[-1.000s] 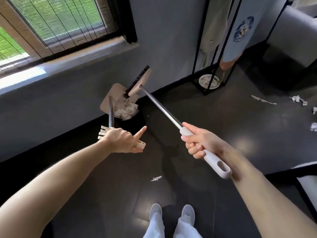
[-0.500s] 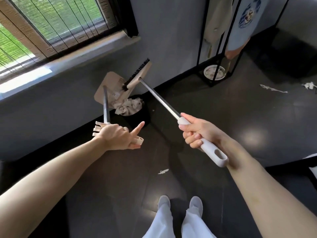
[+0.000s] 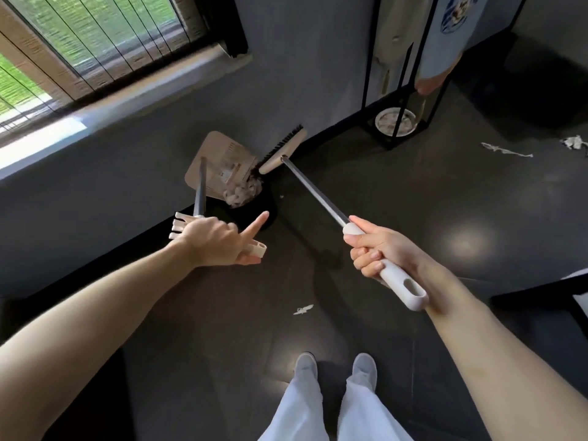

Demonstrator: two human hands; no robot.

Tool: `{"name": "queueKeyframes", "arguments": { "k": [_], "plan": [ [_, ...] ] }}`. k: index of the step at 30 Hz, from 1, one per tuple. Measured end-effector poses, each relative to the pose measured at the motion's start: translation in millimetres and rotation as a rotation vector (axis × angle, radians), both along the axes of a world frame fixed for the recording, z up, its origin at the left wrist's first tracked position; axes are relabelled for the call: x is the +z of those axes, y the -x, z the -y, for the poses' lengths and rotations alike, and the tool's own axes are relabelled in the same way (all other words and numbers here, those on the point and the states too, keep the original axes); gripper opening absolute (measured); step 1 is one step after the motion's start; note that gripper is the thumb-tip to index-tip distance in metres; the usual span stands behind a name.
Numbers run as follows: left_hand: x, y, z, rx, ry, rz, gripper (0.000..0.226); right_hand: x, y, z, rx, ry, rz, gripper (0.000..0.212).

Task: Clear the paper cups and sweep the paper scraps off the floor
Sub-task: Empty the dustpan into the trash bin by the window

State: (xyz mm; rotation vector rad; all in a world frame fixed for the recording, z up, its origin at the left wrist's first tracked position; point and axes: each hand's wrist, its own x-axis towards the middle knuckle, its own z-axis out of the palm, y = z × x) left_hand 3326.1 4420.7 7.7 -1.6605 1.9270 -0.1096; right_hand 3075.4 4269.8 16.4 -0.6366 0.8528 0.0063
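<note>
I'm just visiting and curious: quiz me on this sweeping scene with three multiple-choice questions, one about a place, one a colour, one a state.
1. Where does the scrap nearest the shoes lie? A) shelf B) floor C) table
2. The bristles of the broom are: A) black B) red C) green
3. The right hand is: A) empty B) flat on the wall C) gripping the broom handle
B: it lies on dark floor ahead of the shoes. A: the bristles look black. C: fingers curl round the handle.
</note>
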Motion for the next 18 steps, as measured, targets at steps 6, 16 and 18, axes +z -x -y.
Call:
{"name": "queueKeyframes", "arguments": {
  "k": [6,16,18],
  "plan": [
    [2.9,-8.9,-8.2,-0.12,0.255,-0.033,0.081,6.0,-0.2,4.2,-0.022,-0.008,0.035,0.06],
    [-11.3,-4.5,8.4,0.058,0.209,-0.182,0.072,-14.8,8.0,-2.6,-0.02,0.007,-0.008,0.063],
    [10.9,-14.7,14.2,0.184,0.222,-0.232,0.072,-17.1,8.9,-6.4,-0.037,-0.004,-0.02,0.063]
  ]
}}
